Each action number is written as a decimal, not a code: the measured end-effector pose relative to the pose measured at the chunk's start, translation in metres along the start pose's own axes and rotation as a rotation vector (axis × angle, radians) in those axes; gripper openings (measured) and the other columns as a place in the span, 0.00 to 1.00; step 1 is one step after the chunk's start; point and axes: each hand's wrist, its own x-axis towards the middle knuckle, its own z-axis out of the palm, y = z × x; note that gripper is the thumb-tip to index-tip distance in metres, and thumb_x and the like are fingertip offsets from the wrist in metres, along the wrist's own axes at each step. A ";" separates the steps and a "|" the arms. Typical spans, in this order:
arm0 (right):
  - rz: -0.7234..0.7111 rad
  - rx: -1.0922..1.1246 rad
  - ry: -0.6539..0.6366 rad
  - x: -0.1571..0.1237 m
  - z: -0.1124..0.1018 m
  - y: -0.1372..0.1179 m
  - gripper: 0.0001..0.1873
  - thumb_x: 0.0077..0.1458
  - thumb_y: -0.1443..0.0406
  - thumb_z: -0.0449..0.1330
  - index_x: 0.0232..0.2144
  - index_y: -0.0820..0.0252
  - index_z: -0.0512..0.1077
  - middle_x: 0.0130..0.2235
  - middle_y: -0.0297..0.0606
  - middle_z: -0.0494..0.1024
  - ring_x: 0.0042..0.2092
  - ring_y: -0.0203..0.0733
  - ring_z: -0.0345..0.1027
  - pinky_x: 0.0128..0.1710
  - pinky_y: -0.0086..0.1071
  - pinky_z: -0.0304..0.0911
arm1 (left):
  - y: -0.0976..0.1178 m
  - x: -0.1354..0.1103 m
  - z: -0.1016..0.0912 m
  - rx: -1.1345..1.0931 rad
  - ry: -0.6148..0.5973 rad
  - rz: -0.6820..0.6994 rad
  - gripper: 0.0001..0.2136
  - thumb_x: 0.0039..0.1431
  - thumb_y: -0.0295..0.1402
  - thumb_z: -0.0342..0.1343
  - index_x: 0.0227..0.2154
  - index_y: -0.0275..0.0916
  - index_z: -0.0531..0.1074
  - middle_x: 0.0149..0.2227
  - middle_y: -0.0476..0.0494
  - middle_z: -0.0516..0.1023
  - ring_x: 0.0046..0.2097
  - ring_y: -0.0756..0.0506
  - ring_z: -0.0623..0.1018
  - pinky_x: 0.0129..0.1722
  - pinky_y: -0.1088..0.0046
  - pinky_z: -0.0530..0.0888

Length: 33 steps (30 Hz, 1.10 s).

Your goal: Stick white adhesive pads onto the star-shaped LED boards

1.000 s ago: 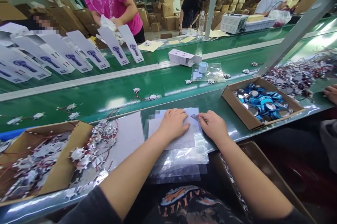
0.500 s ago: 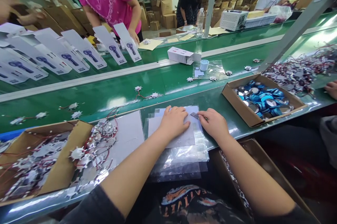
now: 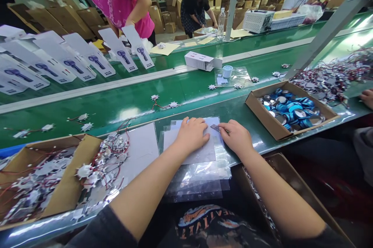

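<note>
My left hand (image 3: 192,134) lies flat on a pale sheet (image 3: 205,154), fingers stretched out. Beneath the sheet is a stack of clear plastic bags (image 3: 201,178). Just to the right, my right hand (image 3: 237,137) pinches a small flat grey blade (image 3: 215,127), its end over the sheet near my left thumb. The fingers hide the rest of the blade. Left of the bags is a white board (image 3: 142,143), with silver star-shaped parts on red and black wires (image 3: 112,151) heaped along its left side.
A cardboard box (image 3: 70,178) of wired parts stands at left; another box (image 3: 278,133) holds blue and silver round pieces at right. Beyond runs a green belt (image 3: 122,98) with scattered parts. Printed white boxes (image 3: 100,61) stand farther off. A slanted grey post (image 3: 323,32) rises at right.
My hands have barely moved. Parts on the near green belt have shifted slightly right, the standing white boxes slightly left. Across the line, the person in pink has turned and one in black has moved left.
</note>
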 end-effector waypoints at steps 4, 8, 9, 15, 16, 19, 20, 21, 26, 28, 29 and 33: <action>0.001 0.012 -0.007 0.000 -0.001 0.000 0.14 0.63 0.59 0.54 0.42 0.47 0.80 0.35 0.34 0.75 0.37 0.39 0.70 0.30 0.32 0.54 | 0.000 0.000 0.000 0.004 -0.005 0.001 0.15 0.62 0.39 0.52 0.47 0.43 0.76 0.57 0.42 0.74 0.57 0.37 0.71 0.64 0.44 0.56; 0.008 0.011 -0.002 0.000 0.000 0.000 0.14 0.62 0.59 0.54 0.42 0.48 0.80 0.35 0.35 0.75 0.36 0.39 0.70 0.30 0.32 0.54 | -0.001 0.001 -0.001 0.015 -0.012 0.004 0.14 0.63 0.39 0.52 0.47 0.43 0.76 0.56 0.42 0.74 0.57 0.37 0.71 0.64 0.44 0.57; 0.007 0.010 -0.001 0.000 0.000 0.000 0.14 0.62 0.59 0.54 0.42 0.48 0.80 0.34 0.35 0.75 0.36 0.39 0.70 0.30 0.32 0.54 | -0.001 0.001 -0.001 0.017 -0.015 0.005 0.14 0.63 0.39 0.52 0.47 0.43 0.76 0.56 0.42 0.74 0.57 0.37 0.71 0.64 0.44 0.57; 0.014 0.012 0.007 0.001 0.000 -0.001 0.13 0.62 0.60 0.55 0.42 0.47 0.80 0.35 0.33 0.74 0.37 0.38 0.70 0.30 0.31 0.54 | 0.000 0.001 -0.002 0.019 -0.030 -0.014 0.15 0.62 0.39 0.52 0.48 0.45 0.76 0.58 0.45 0.74 0.58 0.38 0.71 0.64 0.44 0.57; 0.014 0.011 0.005 0.001 -0.001 -0.001 0.13 0.62 0.60 0.55 0.41 0.46 0.80 0.34 0.33 0.74 0.37 0.38 0.70 0.30 0.31 0.54 | 0.000 0.002 -0.002 0.019 -0.032 -0.015 0.15 0.62 0.39 0.52 0.48 0.45 0.76 0.58 0.45 0.74 0.58 0.38 0.71 0.64 0.45 0.57; 0.018 0.011 0.008 0.001 0.000 -0.001 0.13 0.62 0.60 0.55 0.41 0.46 0.80 0.34 0.32 0.74 0.37 0.37 0.70 0.30 0.32 0.54 | -0.001 0.002 -0.002 0.018 -0.036 -0.019 0.15 0.62 0.39 0.52 0.48 0.45 0.76 0.59 0.45 0.73 0.58 0.38 0.71 0.64 0.45 0.57; 0.021 0.011 0.011 0.001 0.000 -0.001 0.13 0.62 0.60 0.55 0.42 0.46 0.80 0.34 0.32 0.74 0.37 0.37 0.70 0.31 0.32 0.54 | -0.001 0.002 -0.002 0.018 -0.037 -0.020 0.15 0.62 0.39 0.52 0.48 0.46 0.76 0.59 0.45 0.73 0.58 0.38 0.71 0.64 0.45 0.57; 0.025 0.011 0.014 0.001 0.000 -0.001 0.13 0.62 0.60 0.55 0.42 0.47 0.80 0.35 0.32 0.74 0.37 0.38 0.70 0.31 0.32 0.54 | -0.001 0.001 -0.002 0.017 -0.037 -0.022 0.15 0.62 0.39 0.52 0.49 0.46 0.76 0.59 0.46 0.73 0.58 0.38 0.71 0.64 0.45 0.58; 0.029 0.007 0.011 0.001 0.001 -0.001 0.13 0.62 0.60 0.55 0.41 0.47 0.80 0.35 0.33 0.74 0.37 0.38 0.70 0.30 0.32 0.53 | -0.001 0.001 -0.001 0.013 -0.035 -0.025 0.15 0.62 0.38 0.52 0.49 0.46 0.76 0.59 0.46 0.73 0.59 0.38 0.71 0.65 0.45 0.57; 0.030 0.011 0.003 0.001 0.001 -0.001 0.13 0.62 0.59 0.55 0.41 0.46 0.80 0.35 0.32 0.74 0.37 0.38 0.70 0.30 0.31 0.53 | -0.001 0.001 -0.001 0.010 -0.036 -0.024 0.15 0.62 0.38 0.52 0.49 0.46 0.76 0.59 0.46 0.73 0.59 0.38 0.71 0.65 0.45 0.57; 0.031 0.015 -0.001 0.001 0.001 -0.001 0.13 0.62 0.59 0.55 0.41 0.46 0.80 0.34 0.32 0.74 0.37 0.37 0.70 0.29 0.31 0.53 | -0.001 0.001 -0.001 0.009 -0.036 -0.025 0.15 0.62 0.38 0.51 0.49 0.46 0.76 0.59 0.46 0.73 0.59 0.37 0.71 0.64 0.45 0.57; 0.032 0.032 -0.017 0.000 0.000 -0.001 0.12 0.62 0.59 0.56 0.41 0.44 0.80 0.34 0.31 0.74 0.37 0.37 0.71 0.30 0.31 0.54 | -0.001 0.002 -0.001 0.003 -0.036 -0.026 0.16 0.62 0.37 0.52 0.49 0.45 0.76 0.59 0.45 0.73 0.58 0.37 0.71 0.64 0.44 0.58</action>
